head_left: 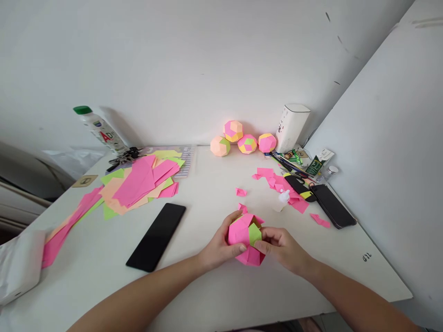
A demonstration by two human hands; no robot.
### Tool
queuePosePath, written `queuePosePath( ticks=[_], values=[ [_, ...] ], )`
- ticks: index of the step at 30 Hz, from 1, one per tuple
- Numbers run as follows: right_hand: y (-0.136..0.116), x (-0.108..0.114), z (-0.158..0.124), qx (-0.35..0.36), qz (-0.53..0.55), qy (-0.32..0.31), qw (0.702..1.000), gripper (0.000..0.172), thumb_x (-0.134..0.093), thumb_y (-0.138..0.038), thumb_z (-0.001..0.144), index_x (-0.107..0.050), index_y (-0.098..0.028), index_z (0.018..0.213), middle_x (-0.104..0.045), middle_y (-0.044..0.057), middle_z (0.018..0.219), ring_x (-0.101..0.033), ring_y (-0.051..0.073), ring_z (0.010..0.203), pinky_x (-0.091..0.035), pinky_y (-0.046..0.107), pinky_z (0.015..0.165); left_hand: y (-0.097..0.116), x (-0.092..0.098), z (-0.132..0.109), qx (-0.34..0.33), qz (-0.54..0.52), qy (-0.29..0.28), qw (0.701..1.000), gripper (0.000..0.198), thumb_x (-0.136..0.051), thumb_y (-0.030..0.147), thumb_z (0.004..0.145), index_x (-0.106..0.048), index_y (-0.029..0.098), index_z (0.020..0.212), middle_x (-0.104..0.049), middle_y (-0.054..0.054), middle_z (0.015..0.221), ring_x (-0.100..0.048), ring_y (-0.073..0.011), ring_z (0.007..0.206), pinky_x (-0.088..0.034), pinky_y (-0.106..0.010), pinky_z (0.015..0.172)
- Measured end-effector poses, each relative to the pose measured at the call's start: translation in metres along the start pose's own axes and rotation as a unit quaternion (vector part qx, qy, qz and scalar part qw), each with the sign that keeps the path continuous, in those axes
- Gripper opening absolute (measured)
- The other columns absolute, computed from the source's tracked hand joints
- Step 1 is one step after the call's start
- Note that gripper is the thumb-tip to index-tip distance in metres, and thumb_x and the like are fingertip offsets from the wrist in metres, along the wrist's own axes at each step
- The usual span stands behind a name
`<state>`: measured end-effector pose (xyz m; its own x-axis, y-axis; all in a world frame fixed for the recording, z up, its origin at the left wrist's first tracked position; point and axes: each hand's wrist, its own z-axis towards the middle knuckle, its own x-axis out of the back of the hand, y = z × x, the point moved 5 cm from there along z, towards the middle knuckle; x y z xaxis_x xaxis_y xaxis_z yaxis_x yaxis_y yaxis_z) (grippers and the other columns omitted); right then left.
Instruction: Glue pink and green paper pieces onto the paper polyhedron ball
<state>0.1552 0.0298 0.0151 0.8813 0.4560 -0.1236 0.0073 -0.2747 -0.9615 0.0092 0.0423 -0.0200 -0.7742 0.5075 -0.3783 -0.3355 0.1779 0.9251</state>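
A paper ball (241, 231), folded from pink and green pieces, is between my hands near the front of the table. My left hand (222, 240) wraps round its left side, with the thumb across the front. On the other side my right hand (282, 246) pinches a green panel (255, 234) at the ball's right edge, thumb in front and fingers behind. An opening shows at the ball's upper right. Just behind it lie small folded pink pieces (241, 192). A small white-tipped bottle (282, 199) stands beyond my right hand.
A black phone (156, 237) lies to the left, before a pile of coloured paper sheets (138, 182). Finished-looking paper balls (233, 131) sit by the wall. Pink pieces (273, 180), a cutter (299, 186) and a black case (332, 205) lie on the right. A bottle (102, 131) stands back left.
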Motion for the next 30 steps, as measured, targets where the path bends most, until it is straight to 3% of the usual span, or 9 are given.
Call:
queuePosePath(
  ticks=[8, 19, 26, 30],
  values=[
    [-0.002, 0.002, -0.002, 0.003, -0.057, 0.01, 0.998, 0.035, -0.067, -0.047, 0.076, -0.058, -0.016, 0.066, -0.046, -0.003, 0.062, -0.038, 0.011, 0.058, -0.03, 0.025, 0.054, -0.001, -0.001, -0.001, 0.037, -0.004, -0.026, 0.999, 0.081, -0.073, 0.045, 0.071, -0.03, 0.024, 0.136, -0.053, -0.014, 0.122, -0.056, -0.0298, 0.108, -0.045, -0.047, 0.091],
    [-0.006, -0.002, -0.004, -0.004, -0.046, 0.0, 0.999, 0.034, -0.067, -0.049, 0.076, -0.058, -0.017, 0.067, -0.047, -0.003, 0.062, -0.037, 0.01, 0.056, -0.029, 0.026, 0.053, -0.003, -0.002, -0.003, 0.066, -0.008, -0.03, 0.997, 0.077, -0.071, 0.048, 0.072, -0.033, 0.026, 0.135, -0.055, -0.012, 0.12, -0.059, -0.0279, 0.104, -0.048, -0.043, 0.086],
    [0.002, -0.005, -0.003, -0.046, 0.014, -0.011, 0.999, 0.041, -0.072, -0.05, 0.071, -0.05, -0.017, 0.058, -0.036, -0.007, 0.052, -0.027, 0.007, 0.049, -0.019, 0.025, 0.047, -0.001, -0.001, -0.003, 0.042, 0.019, -0.021, 0.999, 0.078, -0.067, 0.055, 0.073, -0.032, 0.027, 0.137, -0.052, -0.013, 0.124, -0.055, -0.0294, 0.109, -0.046, -0.045, 0.09],
    [0.008, -0.002, -0.003, -0.053, 0.029, 0.0, 0.998, 0.04, -0.072, -0.047, 0.072, -0.051, -0.018, 0.057, -0.035, -0.007, 0.049, -0.028, 0.008, 0.047, -0.018, 0.026, 0.047, 0.002, -0.002, -0.003, -0.033, 0.034, -0.034, 0.998, 0.097, -0.074, 0.056, 0.062, -0.023, 0.033, 0.141, -0.034, -0.014, 0.141, -0.045, -0.0348, 0.123, -0.04, -0.049, 0.097]
  ],
)
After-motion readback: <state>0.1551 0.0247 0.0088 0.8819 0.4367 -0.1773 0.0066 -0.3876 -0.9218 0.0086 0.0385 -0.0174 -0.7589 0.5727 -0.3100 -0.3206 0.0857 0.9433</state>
